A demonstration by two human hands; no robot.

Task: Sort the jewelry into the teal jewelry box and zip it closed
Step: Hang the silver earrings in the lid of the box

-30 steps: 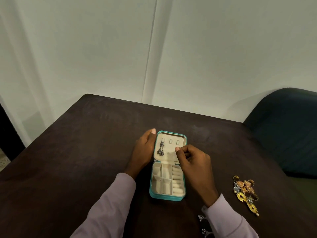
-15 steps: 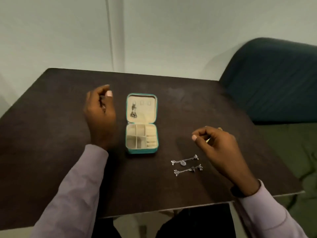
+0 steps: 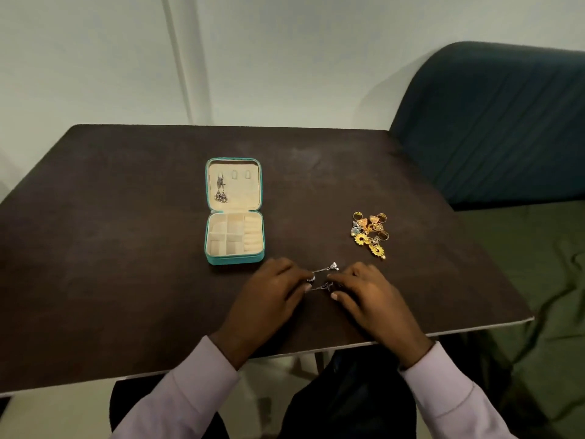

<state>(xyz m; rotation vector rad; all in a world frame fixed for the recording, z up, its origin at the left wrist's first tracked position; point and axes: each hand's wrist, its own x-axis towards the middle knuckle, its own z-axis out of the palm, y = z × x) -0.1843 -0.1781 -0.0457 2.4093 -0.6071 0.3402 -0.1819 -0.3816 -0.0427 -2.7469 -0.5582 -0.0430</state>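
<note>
The teal jewelry box (image 3: 235, 258) lies open on the dark table, its cream lid flat behind the compartments. A dark silver earring pair (image 3: 221, 189) hangs on the lid's left hook. Two silver chain pieces (image 3: 323, 277) lie in front of the box, near the table's front edge. My left hand (image 3: 272, 296) and my right hand (image 3: 367, 293) meet over them, fingertips pinching the chains from either side. A heap of gold and yellow earrings and rings (image 3: 370, 232) lies to the right of the box.
The dark table (image 3: 126, 248) ends close to my body and at the right, where its corner (image 3: 528, 318) shows. A dark teal chair back (image 3: 493, 122) stands at the far right over a green floor cloth.
Both hands left the box area and came together at the front over the silver chains. The camera view shifted, so the gold heap is visible again.
</note>
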